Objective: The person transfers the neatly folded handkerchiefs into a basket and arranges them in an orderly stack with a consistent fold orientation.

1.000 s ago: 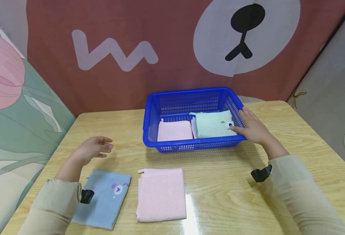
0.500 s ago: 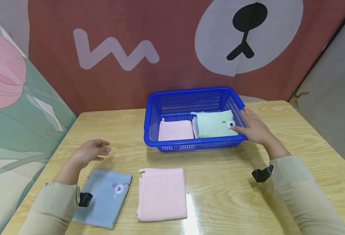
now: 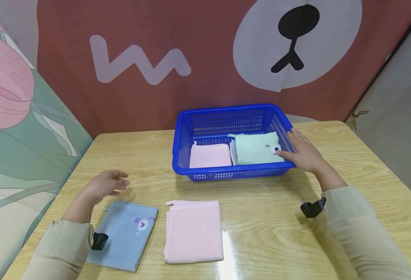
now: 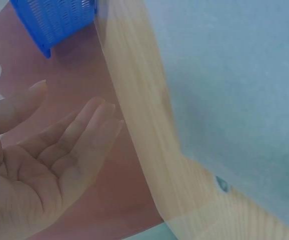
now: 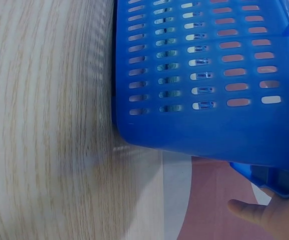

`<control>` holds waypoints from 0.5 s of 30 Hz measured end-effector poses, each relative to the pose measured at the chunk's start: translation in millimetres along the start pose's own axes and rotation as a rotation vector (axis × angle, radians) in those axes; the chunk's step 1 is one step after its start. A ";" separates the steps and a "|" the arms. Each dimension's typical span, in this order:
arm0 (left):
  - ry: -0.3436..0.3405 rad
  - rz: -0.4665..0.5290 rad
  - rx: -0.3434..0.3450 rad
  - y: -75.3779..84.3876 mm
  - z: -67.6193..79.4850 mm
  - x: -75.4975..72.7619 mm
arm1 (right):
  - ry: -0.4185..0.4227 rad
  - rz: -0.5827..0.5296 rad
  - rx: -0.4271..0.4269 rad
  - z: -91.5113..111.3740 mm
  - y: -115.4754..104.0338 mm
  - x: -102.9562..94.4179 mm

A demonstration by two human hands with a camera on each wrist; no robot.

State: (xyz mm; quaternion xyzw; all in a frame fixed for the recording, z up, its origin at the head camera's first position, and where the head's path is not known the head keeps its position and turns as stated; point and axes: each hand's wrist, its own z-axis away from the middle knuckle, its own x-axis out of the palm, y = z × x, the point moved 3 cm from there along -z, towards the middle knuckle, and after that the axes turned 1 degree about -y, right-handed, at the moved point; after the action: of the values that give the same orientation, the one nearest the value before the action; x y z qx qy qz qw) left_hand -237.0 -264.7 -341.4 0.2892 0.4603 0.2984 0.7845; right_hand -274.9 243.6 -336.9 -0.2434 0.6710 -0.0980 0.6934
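Observation:
My left hand (image 3: 106,185) hovers with relaxed fingers beyond the far edge of a folded light-blue towel (image 3: 126,233) and holds nothing; the left wrist view shows its palm side, fingers loosely bent. That towel has a small animal face embroidered on it. To its right lies a folded pink towel (image 3: 194,233). My right hand (image 3: 303,152) grips the near right corner of a blue plastic basket (image 3: 233,171), thumb over the inside, fingers at the outer side. Inside the basket lie a folded pink towel (image 3: 210,155) and a pale-green one (image 3: 256,149) with an eye design.
The wooden table (image 3: 261,225) ends at a wall hanging (image 3: 139,105) close behind the basket. Patterned cloth covers the left and right sides too. Between the two folded stacks in the basket a bluish edge (image 3: 233,151) shows.
My left hand has drawn slightly back toward me and left. My right hand keeps its place on the basket; the towels have not moved.

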 end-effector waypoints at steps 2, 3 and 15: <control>-0.001 -0.008 -0.007 -2.0 0.1 -0.4 | 0.000 0.004 -0.002 -0.1 -0.2 0.0; 0.000 -0.012 -0.012 -3.0 0.2 -0.3 | 0.001 0.006 -0.004 -0.2 -0.4 -0.2; -0.007 -0.059 -0.001 -9.8 3.7 -1.2 | 0.003 0.012 -0.013 -0.1 -1.4 -0.8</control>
State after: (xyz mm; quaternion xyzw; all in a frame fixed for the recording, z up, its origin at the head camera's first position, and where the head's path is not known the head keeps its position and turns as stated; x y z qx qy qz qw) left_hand -232.2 -272.6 -346.4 0.2761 0.4656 0.2742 0.7949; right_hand -274.8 242.8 -335.5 -0.2438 0.6742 -0.0897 0.6913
